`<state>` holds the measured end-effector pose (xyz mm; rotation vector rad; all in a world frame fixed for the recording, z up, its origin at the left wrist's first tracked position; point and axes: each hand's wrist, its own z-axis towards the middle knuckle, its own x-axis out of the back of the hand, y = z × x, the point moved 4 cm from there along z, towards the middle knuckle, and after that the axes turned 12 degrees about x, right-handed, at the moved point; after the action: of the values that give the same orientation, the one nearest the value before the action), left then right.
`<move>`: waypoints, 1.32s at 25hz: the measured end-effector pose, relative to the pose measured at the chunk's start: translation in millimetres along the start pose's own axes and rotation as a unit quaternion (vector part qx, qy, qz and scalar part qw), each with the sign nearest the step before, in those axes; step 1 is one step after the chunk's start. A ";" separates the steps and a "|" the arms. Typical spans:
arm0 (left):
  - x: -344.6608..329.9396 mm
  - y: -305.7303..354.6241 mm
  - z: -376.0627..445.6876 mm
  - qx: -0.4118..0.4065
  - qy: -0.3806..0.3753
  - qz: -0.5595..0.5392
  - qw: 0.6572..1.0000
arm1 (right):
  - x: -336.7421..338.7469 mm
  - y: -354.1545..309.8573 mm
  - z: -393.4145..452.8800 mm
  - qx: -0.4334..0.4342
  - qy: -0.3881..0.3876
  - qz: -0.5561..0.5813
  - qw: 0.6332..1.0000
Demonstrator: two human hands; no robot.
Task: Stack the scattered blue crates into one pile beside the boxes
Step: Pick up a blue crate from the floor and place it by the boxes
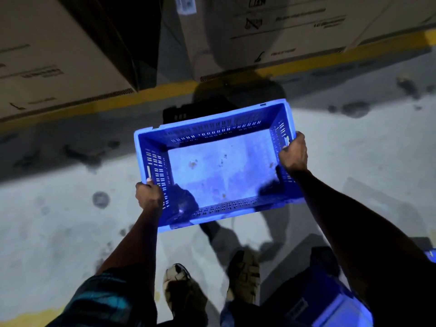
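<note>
Now both hands, left (pixel 149 195) right (pixel 293 152), grip blue crate (pixel 217 166) above floor (pixel 59 220).

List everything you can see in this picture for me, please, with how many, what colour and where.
held crate: one, blue, empty, carried in mid-air at centre
second crate: one, blue, bottom right on the floor, partly hidden
dark crate: one, looks black in shadow, behind the held crate near the boxes
cardboard boxes: at least two, brown, along the top
floor line: one, yellow, at the foot of the boxes
floor: grey, stained
feet: two, in sandals, bottom centre
left hand: gripping the crate's left wall
right hand: gripping its right wall
</note>
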<state>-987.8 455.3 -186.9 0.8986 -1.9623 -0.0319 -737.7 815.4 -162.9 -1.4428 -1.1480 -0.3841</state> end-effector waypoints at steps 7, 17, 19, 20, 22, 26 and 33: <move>-11.5 -22.3 28.9 -0.025 -0.024 0.013 0.999 | -31.8 15.5 3.0 0.021 -0.034 0.006 0.999; -11.1 -25.3 24.4 -0.053 -0.043 0.048 0.996 | -40.8 15.4 -15.2 0.035 -0.092 -0.047 0.994; -8.9 -28.3 20.2 -0.052 -0.039 0.059 0.996 | -44.3 5.7 -21.6 0.045 -0.094 -0.079 0.991; -7.2 -29.2 16.9 -0.052 -0.035 0.063 0.996 | -45.4 1.0 -25.2 0.051 -0.093 -0.086 0.991; -2.7 -29.1 8.6 -0.063 -0.027 0.069 0.995 | -46.2 -7.8 -35.3 0.061 -0.098 -0.088 0.989; 17.2 -30.8 -26.7 -0.084 -0.052 0.091 0.991 | -27.7 -33.8 -85.2 0.106 -0.091 -0.046 0.989; 118.0 -33.7 -185.8 -0.164 -0.148 0.042 0.974 | 92.8 -88.1 -259.0 0.031 0.004 0.103 0.994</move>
<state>-859.7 420.3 -8.1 0.6196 -2.1838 -0.4516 -668.6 607.5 25.3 -1.4874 -0.9851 -0.2071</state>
